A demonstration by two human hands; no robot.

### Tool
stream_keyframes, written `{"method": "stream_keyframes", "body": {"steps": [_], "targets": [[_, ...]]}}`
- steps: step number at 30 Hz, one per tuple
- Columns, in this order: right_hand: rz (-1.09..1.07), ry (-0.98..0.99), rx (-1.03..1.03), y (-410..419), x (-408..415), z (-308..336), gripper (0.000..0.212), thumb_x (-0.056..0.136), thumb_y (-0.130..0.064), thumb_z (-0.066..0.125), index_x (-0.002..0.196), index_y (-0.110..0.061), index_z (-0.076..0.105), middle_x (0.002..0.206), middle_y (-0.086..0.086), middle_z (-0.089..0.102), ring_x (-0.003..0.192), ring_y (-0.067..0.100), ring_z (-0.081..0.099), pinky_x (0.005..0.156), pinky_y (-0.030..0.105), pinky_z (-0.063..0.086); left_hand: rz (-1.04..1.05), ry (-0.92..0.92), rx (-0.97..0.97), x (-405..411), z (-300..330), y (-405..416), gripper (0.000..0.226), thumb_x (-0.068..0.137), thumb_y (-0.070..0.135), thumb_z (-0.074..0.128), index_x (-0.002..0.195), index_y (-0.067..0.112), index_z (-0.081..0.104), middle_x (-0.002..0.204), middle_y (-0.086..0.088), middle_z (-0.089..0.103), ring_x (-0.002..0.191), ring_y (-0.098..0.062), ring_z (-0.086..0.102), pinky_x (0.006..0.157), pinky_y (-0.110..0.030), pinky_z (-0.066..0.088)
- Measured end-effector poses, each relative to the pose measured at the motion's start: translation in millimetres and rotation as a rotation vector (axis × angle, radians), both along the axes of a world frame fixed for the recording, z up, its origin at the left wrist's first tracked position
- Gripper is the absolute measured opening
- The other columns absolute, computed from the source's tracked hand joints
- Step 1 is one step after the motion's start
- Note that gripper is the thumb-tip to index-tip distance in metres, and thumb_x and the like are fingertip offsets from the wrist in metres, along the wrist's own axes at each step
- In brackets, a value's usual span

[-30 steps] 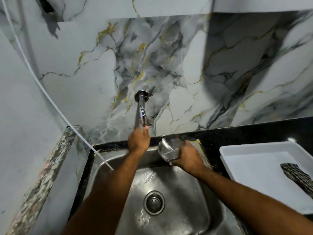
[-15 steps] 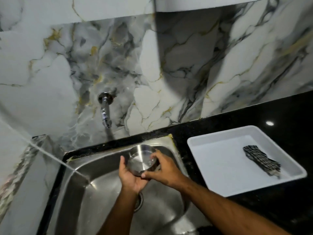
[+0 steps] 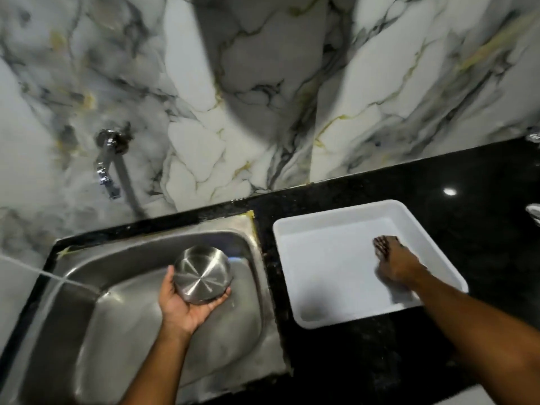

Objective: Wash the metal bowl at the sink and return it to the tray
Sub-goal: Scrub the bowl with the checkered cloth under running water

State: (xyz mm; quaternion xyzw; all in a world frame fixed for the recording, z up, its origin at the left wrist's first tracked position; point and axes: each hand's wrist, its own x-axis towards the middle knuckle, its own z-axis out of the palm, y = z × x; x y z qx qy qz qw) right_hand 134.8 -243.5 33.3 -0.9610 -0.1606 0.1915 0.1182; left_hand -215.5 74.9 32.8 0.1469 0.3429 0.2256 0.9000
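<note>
A small metal bowl [image 3: 201, 274] rests in my left hand [image 3: 184, 308] above the steel sink [image 3: 131, 331], tilted so its underside faces me. My fingers cup it from below and from the left. The white tray [image 3: 321, 220] stands on the black counter to the right of the sink. My right hand [image 3: 397, 267] is inside the tray near its right side, palm down on the dark patterned cloth. The hand is blurred and hides nearly all of the cloth, so its grip does not show.
A chrome tap [image 3: 106, 168] sticks out of the marble wall above the sink's left half. A white cord [image 3: 29, 268] runs in from the left to the sink rim. The black counter [image 3: 380, 361] surrounds the tray; a shiny object [image 3: 533, 211] sits at the right edge.
My right hand let go of the bowl and moved right into the tray onto the cloth. My left hand left the tap and now holds the bowl alone. The view swung right.
</note>
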Motion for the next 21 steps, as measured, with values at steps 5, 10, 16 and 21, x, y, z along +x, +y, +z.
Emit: {"method": "stream_keyframes", "body": {"steps": [5, 10, 16, 21], "targets": [[0.044, -0.105, -0.164, -11, 23, -23, 0.074, 0.078, -0.026, 0.065, 0.147, -0.020, 0.039, 0.125, 0.024, 0.059, 0.110, 0.046, 0.060, 0.097, 0.051, 0.047, 0.045, 0.083, 0.097, -10, 8, -2, 0.055, 0.066, 0.061, 0.067, 0.097, 0.019, 0.081, 0.108, -0.020, 0.076, 0.100, -0.045, 0.070, 0.078, -0.068, 0.053], [-0.088, -0.056, -0.037, 13, 47, -27, 0.029, 0.085, -0.017, 0.063, 0.112, -0.007, 0.060, 0.088, 0.024, 0.067, 0.081, 0.042, 0.066, 0.080, 0.053, 0.057, -0.024, 0.184, 0.339, -29, 29, 28, 0.042, 0.067, 0.048, 0.071, 0.092, 0.016, 0.082, 0.092, -0.015, 0.078, 0.079, -0.030, 0.074, 0.071, -0.045, 0.058], [-0.128, -0.136, 0.342, 99, -23, 30, 0.035, 0.079, -0.010, 0.063, 0.113, -0.016, 0.056, 0.069, 0.017, 0.068, 0.062, 0.035, 0.066, 0.070, 0.048, 0.058, -0.464, 0.981, 1.336, -46, 60, 86, 0.094, 0.073, 0.034, 0.085, 0.152, 0.031, 0.034, 0.137, -0.011, 0.044, 0.114, -0.027, 0.051, 0.090, -0.040, 0.054], [0.033, -0.086, 0.665, 174, -121, 76, 0.042, 0.084, -0.006, 0.056, 0.122, -0.022, 0.060, 0.085, 0.013, 0.075, 0.068, 0.033, 0.071, 0.070, 0.040, 0.057, -0.572, 1.092, 1.696, -53, 76, 114, 0.106, 0.066, 0.054, 0.080, 0.154, 0.034, 0.025, 0.143, -0.005, 0.035, 0.127, -0.029, 0.034, 0.107, -0.047, 0.038]]}}
